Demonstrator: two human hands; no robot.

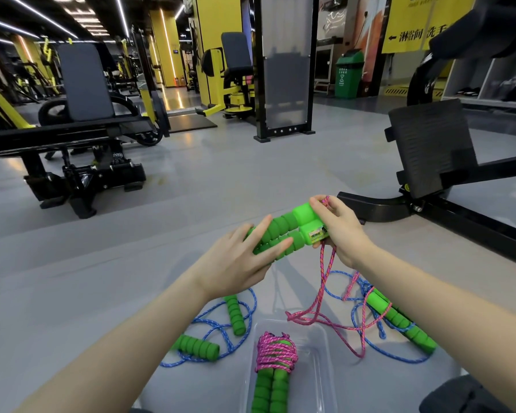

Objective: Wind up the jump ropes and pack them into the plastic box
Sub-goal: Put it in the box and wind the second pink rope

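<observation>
Head view: paired green handles (283,234) lying crosswise above the plastic box (322,368), left hand (239,263) loosely cupping them, fingers spread, right hand (340,231) clamped on pink rope (325,281).

wound rope (276,357) in box (322,353), loose ropes (221,326) on both sides
</observation>
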